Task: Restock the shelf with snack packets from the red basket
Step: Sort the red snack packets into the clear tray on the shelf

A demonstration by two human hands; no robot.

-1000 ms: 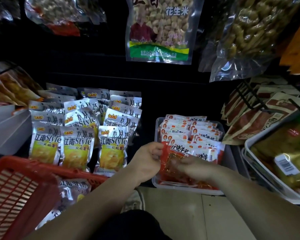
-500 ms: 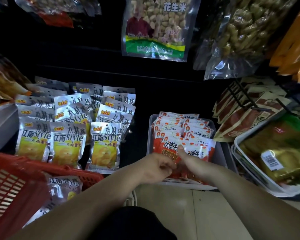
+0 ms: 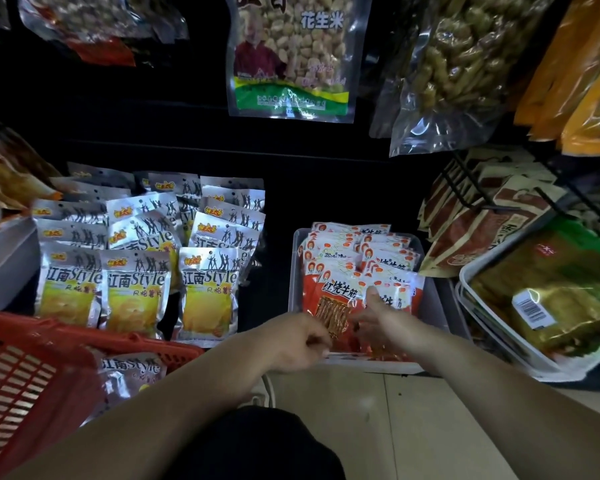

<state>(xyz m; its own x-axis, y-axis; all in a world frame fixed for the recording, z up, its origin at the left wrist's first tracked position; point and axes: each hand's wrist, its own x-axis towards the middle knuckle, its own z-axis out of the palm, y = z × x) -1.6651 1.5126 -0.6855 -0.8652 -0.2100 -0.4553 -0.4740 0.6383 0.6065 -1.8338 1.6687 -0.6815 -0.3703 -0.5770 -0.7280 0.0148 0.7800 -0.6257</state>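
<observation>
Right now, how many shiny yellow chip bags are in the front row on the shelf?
3: left bag, middle bag, right bag, side by side. More stand behind, partly hidden; another bag lies in the red basket.

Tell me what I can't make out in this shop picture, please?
Red plastic basket: cut off by the left and bottom edges of the head view; its own wall hides how many packets are inside.
Left hand and right hand: fingers blurred and turned away, so any pinch is unclear.
Front red-and-white snack packets: lower halves hidden behind both hands.
White barcode label: too small to read.
</observation>
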